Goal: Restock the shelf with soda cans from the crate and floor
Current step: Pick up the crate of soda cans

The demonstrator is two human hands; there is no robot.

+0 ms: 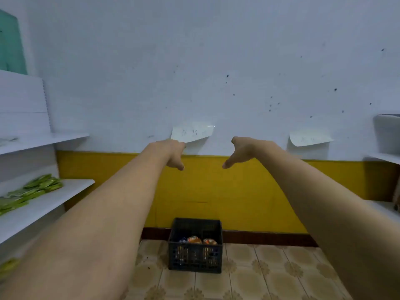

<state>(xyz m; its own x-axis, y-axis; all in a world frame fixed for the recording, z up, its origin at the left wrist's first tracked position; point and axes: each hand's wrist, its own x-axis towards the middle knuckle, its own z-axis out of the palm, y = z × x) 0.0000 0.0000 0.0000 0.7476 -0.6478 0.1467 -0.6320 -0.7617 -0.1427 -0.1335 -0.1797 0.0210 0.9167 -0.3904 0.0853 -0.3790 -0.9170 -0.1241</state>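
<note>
Above the crate [194, 259], left hand [173, 153], right hand [241, 150]: fingers [227, 163] slack, empty.

Person's body in view: two forearms, two hands.
Bare skin along all that shows; the left forearm [104, 213] and right forearm [320, 202] run uncovered from the lower frame corners to the wrists; both smooth, slender, tapering toward the wrist; left hand [173, 154] and right hand [240, 151] likewise bare; fingers too blurred for finer detail.
</note>
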